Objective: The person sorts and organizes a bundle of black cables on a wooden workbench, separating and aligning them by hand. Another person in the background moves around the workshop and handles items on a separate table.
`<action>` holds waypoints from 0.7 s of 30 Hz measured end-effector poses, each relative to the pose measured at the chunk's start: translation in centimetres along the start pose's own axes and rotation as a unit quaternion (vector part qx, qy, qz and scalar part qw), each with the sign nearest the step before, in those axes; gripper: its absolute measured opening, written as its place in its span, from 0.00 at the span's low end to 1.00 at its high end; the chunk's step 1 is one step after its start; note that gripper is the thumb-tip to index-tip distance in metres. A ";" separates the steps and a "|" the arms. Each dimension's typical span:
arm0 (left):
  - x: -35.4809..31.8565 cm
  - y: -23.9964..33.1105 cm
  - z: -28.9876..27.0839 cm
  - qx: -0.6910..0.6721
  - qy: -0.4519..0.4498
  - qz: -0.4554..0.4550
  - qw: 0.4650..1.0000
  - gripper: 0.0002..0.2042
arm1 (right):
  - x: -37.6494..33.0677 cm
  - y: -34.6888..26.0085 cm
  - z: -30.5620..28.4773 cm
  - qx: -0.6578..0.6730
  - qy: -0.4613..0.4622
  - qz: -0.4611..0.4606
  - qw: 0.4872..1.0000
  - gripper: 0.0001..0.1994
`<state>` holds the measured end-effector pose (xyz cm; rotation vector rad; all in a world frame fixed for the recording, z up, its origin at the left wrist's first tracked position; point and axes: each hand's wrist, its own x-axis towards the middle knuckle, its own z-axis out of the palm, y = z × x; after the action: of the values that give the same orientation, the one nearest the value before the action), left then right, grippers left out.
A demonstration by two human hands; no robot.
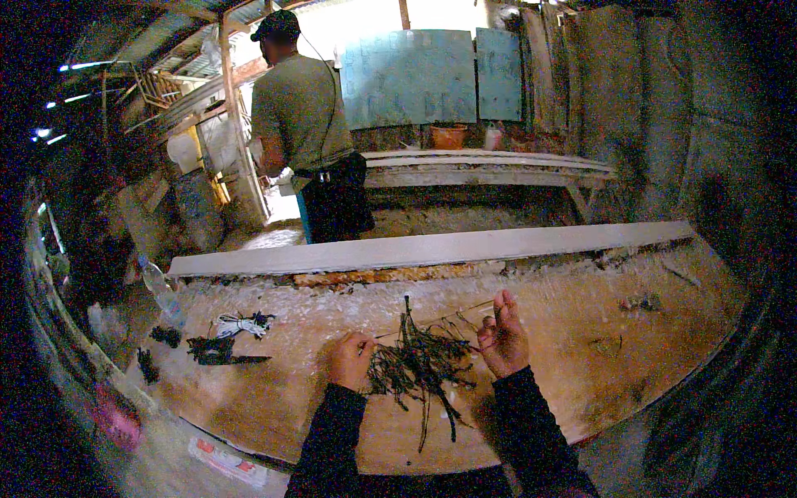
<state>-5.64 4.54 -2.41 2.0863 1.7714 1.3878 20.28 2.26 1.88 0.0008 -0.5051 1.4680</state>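
Note:
A tangled pile of thin dark cords (422, 358) lies on the wooden table between my hands. At its left edge, my left hand (351, 361) is closed, with the end of a thin cord (432, 320) at its fingers. That cord runs over the top of the pile toward my right hand (504, 336). There the thumb and a finger are pinched together, while other fingers point up. Both hands seem to hold the cord, though its ends are too fine to see clearly. Loose strands hang from the pile toward the table's near edge.
Left on the tabletop (581, 382) lie a white cord bundle (242, 324), a black bundle (212, 351) and a clear plastic bottle (162, 289). A raised white board (432, 250) borders the far side. Beyond it stand a person (307, 116) and a long bench (490, 172) with an orange bucket (448, 137).

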 end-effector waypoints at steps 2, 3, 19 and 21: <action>0.0 0.1 -0.1 -0.002 -0.008 0.013 1.000 0.07 | 0.0 -0.2 -0.1 0.028 0.003 -0.005 1.000 0.15; -0.1 0.1 0.1 -0.002 0.012 0.025 1.000 0.07 | 0.0 -0.2 0.0 0.013 -0.013 -0.005 1.000 0.15; -2.3 5.3 1.3 -0.393 -0.134 -0.088 0.906 0.11 | -1.7 4.7 1.5 -0.404 0.039 0.202 0.891 0.07; -2.4 5.6 1.0 -0.363 -0.139 -0.091 0.917 0.10 | -1.7 5.2 1.5 -0.427 0.032 0.192 0.883 0.05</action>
<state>-0.58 1.22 -1.14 1.5665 1.0665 1.3302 14.88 0.82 1.10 -0.8889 -1.1094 1.5041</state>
